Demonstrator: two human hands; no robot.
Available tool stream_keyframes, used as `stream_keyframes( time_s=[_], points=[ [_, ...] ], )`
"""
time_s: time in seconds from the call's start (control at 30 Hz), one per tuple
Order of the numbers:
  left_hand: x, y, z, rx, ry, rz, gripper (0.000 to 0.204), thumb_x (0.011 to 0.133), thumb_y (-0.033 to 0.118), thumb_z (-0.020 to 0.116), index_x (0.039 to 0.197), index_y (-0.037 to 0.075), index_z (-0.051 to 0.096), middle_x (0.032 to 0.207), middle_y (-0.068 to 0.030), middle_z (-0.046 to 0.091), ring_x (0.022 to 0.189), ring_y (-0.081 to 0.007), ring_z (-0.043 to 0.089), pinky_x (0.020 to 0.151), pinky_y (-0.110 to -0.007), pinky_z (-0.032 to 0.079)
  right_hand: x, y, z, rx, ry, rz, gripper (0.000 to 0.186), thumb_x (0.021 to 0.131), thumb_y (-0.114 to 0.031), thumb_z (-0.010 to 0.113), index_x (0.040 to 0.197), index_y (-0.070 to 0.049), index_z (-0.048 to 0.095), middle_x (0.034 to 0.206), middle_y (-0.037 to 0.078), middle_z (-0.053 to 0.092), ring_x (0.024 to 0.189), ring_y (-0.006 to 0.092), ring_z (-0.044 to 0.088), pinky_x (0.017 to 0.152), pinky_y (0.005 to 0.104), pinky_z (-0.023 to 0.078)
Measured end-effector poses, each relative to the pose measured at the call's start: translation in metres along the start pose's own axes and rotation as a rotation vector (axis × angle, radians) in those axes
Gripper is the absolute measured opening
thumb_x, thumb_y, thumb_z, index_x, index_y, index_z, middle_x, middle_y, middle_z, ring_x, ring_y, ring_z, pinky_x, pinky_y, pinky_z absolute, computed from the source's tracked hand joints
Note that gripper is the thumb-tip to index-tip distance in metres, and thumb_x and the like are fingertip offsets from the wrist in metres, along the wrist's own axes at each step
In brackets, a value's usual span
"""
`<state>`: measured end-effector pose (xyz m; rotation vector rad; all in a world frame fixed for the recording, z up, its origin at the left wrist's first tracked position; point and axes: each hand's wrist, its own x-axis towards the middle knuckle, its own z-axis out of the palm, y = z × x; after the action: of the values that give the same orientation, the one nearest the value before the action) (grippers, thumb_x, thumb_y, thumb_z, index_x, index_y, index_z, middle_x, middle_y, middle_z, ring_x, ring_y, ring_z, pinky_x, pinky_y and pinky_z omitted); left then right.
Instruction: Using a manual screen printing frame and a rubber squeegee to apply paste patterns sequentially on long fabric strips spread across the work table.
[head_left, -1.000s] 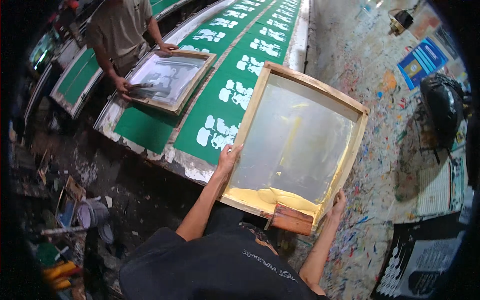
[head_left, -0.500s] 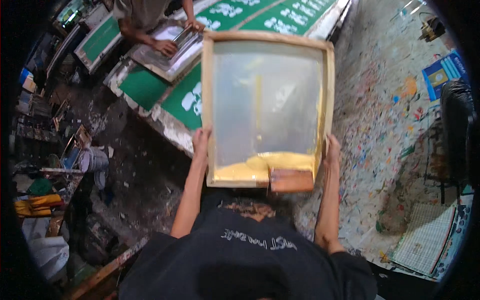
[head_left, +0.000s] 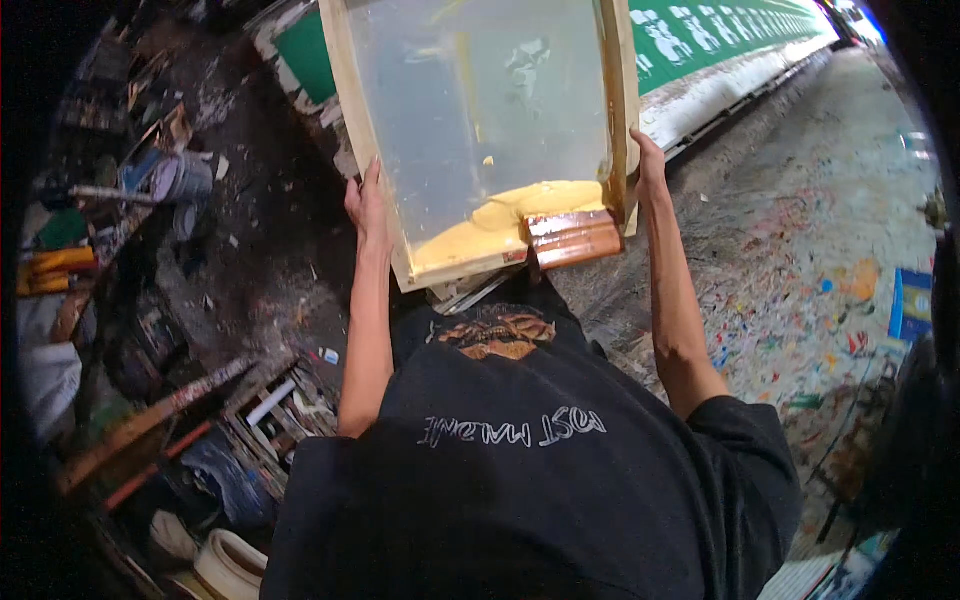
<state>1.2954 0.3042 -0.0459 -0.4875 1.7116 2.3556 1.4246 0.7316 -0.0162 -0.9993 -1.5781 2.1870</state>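
Between my hands is a screen printing frame (head_left: 352, 105) with wooden sides and a pale, translucent mesh. My left hand (head_left: 368, 208) grips its left side near the lower corner, and my right hand (head_left: 650, 165) grips the right side. Yellow ink (head_left: 470, 232) lies pooled along the near end of the mesh. A brown wooden squeegee (head_left: 575, 238) rests in the ink at the near right corner, leaning over the frame's near edge. The undersides of my fingers are hidden by the frame.
Beyond the frame runs a long printing table (head_left: 690, 110) with green material bearing white prints. At left, a bucket (head_left: 182, 178) and yellow cloth (head_left: 58, 270) sit among clutter. Wooden bars (head_left: 150, 425) lie lower left. Paint-spattered floor (head_left: 780, 310) spreads at right.
My view has swung right, and the other person has left it. The frame, held in both hands, now sits higher in view and tilts, its near end turned rightward.
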Motion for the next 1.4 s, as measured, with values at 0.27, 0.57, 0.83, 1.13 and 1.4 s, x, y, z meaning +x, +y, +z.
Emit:
stream_keyframes(
  time_s=[0.27,0.57,0.83,1.13,1.4],
  points=[
    [0.003,-0.039,0.01,0.207,0.336,0.266,0.035,0.092,0.028,0.066,0.111,0.0,0.061,0.103,-0.0035,0.063,0.092,-0.0118,0.054,0.081,-0.029,0.045,0.116,0.015,0.025,0.013,-0.196,0.043,0.025,0.093,-0.026,0.059,0.099,-0.002,0.063,0.085,0.011,0.064,0.073,0.0229,0.065,0.062,0.039,0.056],
    [-0.017,-0.063,0.025,0.27,0.537,0.322,0.037,0.088,0.031,0.068,0.098,-0.005,0.064,0.093,-0.0066,0.063,0.086,-0.0141,0.054,0.079,-0.031,0.045,0.16,0.042,0.024,-0.166,-0.241,-0.153,0.018,0.092,-0.02,0.058,0.085,-0.005,0.063,0.08,0.001,0.058,0.078,0.0122,0.055,0.072,0.0282,0.047],
    [-0.018,-0.079,0.023,0.375,0.745,0.395,0.05,0.086,0.04,0.067,0.067,-0.004,0.054,0.064,-0.0063,0.053,0.065,-0.0161,0.044,0.062,-0.036,0.038,0.181,0.059,0.025,-0.113,-0.271,-0.116,0.025,0.092,-0.026,0.062,0.085,-0.003,0.063,0.079,0.0,0.057,0.078,0.0108,0.051,0.073,0.0269,0.043],
    [-0.009,-0.104,0.0,0.44,0.56,0.339,0.041,0.094,0.033,0.059,0.103,-0.007,0.064,0.102,-0.013,0.067,0.092,-0.0204,0.058,0.086,-0.036,0.045,0.195,0.087,-0.002,-0.444,-0.288,-0.312,0.035,0.096,-0.033,0.053,0.102,0.001,0.061,0.098,0.01,0.058,0.094,0.0199,0.052,0.085,0.035,0.044],
    [0.011,-0.12,-0.029,0.092,0.544,0.145,0.057,0.091,0.046,0.063,0.112,-0.007,0.064,0.107,-0.0093,0.064,0.1,-0.0154,0.054,0.09,-0.029,0.042,0.176,0.057,0.03,-0.215,-0.349,-0.073,0.027,0.093,-0.029,0.061,0.091,-0.002,0.062,0.088,0.004,0.061,0.085,0.013,0.054,0.077,0.0284,0.044]
  ],
)
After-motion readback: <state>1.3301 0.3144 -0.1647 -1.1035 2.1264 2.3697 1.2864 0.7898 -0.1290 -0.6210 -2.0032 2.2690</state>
